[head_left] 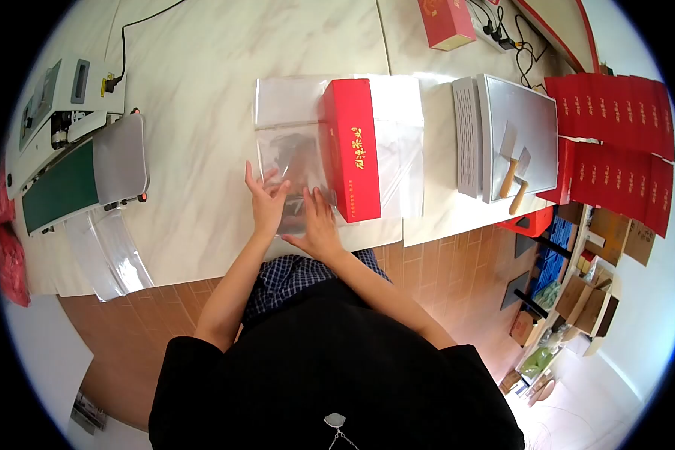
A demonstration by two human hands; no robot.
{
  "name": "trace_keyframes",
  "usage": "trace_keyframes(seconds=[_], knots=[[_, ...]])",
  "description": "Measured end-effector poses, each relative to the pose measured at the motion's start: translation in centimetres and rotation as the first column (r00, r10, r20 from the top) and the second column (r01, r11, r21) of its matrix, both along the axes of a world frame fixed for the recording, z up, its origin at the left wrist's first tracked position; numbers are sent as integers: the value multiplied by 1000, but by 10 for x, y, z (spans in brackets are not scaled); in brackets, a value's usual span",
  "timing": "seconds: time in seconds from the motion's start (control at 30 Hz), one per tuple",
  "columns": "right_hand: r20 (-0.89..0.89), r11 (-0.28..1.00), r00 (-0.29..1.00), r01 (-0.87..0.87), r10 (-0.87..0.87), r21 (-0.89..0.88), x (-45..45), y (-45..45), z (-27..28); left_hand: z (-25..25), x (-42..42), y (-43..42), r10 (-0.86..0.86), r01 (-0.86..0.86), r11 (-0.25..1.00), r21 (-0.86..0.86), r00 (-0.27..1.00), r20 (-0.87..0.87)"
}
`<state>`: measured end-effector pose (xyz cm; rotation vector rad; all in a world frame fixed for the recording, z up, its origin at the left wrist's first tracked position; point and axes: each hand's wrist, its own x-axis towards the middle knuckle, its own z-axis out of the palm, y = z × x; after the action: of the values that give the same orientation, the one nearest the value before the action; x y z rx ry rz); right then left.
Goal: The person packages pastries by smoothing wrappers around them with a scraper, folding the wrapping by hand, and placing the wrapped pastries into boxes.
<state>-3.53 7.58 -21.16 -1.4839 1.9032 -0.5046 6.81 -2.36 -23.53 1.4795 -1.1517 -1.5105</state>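
Note:
A long red box [356, 161] with gold lettering lies on a clear plastic bag [401, 127], which spreads out on both sides of it. My left hand [266, 201] is at the left edge of the plastic, fingers spread and thumb pointing toward the box. Beside the box's lower left side, my right hand [320, 227] rests on the clear plastic with its fingers stretched out and its thumb apart. Neither hand visibly grips anything.
At left stands a machine with a green conveyor belt [64, 184]; more clear film [111, 255] hangs below it. To the right, a metal-topped appliance [517, 135] carries two wooden-handled scrapers [512, 169]. Many red boxes [615, 112] are stacked beyond, and another red box [448, 22] sits near cables.

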Motion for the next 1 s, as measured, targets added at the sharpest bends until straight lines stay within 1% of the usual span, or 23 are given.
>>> trace_keyframes(seconds=[0.03,0.07,0.1,0.13,0.2,0.27,0.3,0.33,0.43,0.5,0.53,0.57,0.6,0.67,0.73,0.8,0.83,0.87,0.9,0.93,0.97,1.0], knots=[[6,999,1000,30,-30,12,5,-2,4,4,2,-1,-8,8,1000,-2,1000,6],[12,999,999,37,-37,12,9,-3,7,8,6,-1,-60,56,990,129,998,23],[11,998,999,49,-48,-33,15,-5,12,15,8,-2,-112,99,961,259,993,35],[8,995,998,60,-59,-79,20,-7,18,19,8,-2,-117,102,961,259,992,41],[-13,994,996,89,-90,-64,29,-13,34,28,2,-4,-220,210,971,112,972,81],[-39,992,992,117,-119,-53,33,-16,44,50,-7,-8,-243,236,967,100,967,75],[-77,983,985,143,-152,-112,32,-18,45,60,-11,-11,-264,257,962,89,962,66],[-114,971,976,165,-186,-170,32,-18,47,65,-13,-12,-268,262,961,87,961,65],[-155,969,970,158,-188,-190,17,-17,49,69,-19,-21,-317,314,948,42,944,92],[-161,974,969,165,-189,-155,9,-9,57,62,-18,-39,-244,238,969,68,965,97],[-160,979,970,164,-182,-121,5,-5,60,59,-20,-52,-243,237,969,68,966,91],[-165,980,970,158,-176,-118,3,0,60,54,-20,-68,-188,183,982,53,976,108],[-147,975,970,174,-194,-138,1,5,59,51,-23,-82,-128,125,992,36,984,126],[-133,971,971,178,-200,-161,-3,8,59,49,-34,-108,-109,106,994,28,984,142],[-182,947,946,223,-267,-231,-9,7,62,50,-43,-128,-89,87,996,19,984,156],[-179,942,943,233,-279,-243,-14,4,72,55,-53,-139,-209,221,974,-46,960,184],[-171,932,938,254,-302,-257,-17,2,76,65,-59,-142,-201,212,976,-48,963,182],[-172,934,940,246,-295,-258,-20,2,78,76,-68,-144,-209,245,962,-120,945,252],[-185,912,928,253,-322,-322,-23,3,79,85,-77,-144,-211,281,941,-187,923,323],[-194,886,916,257,-351,-386,-27,4,80,92,-84,-146,-205,274,943,-186,924,322],[-196,888,918,251,-344,-384,-31,5,80,98,-92,-147,-232,339,904,-259,900,369],[-149,854,897,329,-416,-403,-35,6,79,101,-100,-148,-252,403,855,-326,873,417]])
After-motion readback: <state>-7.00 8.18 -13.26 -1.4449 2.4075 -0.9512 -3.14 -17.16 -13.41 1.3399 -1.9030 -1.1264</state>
